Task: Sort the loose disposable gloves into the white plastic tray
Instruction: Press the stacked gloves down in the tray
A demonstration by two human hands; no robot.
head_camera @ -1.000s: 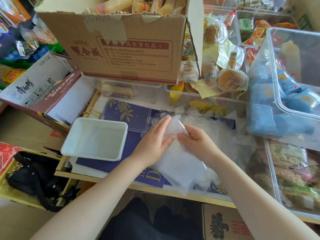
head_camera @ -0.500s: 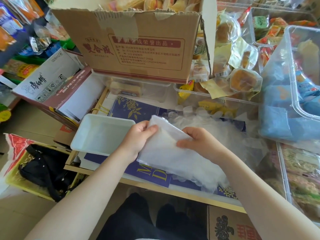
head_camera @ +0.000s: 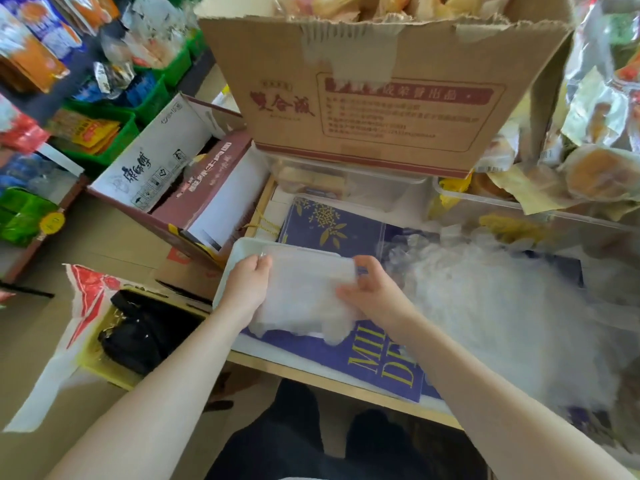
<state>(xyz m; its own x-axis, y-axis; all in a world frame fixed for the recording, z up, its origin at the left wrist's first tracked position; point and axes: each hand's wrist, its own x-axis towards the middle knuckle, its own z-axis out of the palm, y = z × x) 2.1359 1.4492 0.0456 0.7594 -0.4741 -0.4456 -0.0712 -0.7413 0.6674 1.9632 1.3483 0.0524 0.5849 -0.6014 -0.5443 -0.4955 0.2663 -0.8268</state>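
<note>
Gloves (head_camera: 304,296) moved from counter centre to over tray (head_camera: 239,247).
Left hand (head_camera: 247,287), right hand (head_camera: 372,294) pinch stack; deposit imminent.

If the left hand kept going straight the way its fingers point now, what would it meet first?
The left hand, gripping the gloves over the tray, points up and away. Past the tray's far rim, it would probably reach the maroon box first; depth is unclear.
</note>
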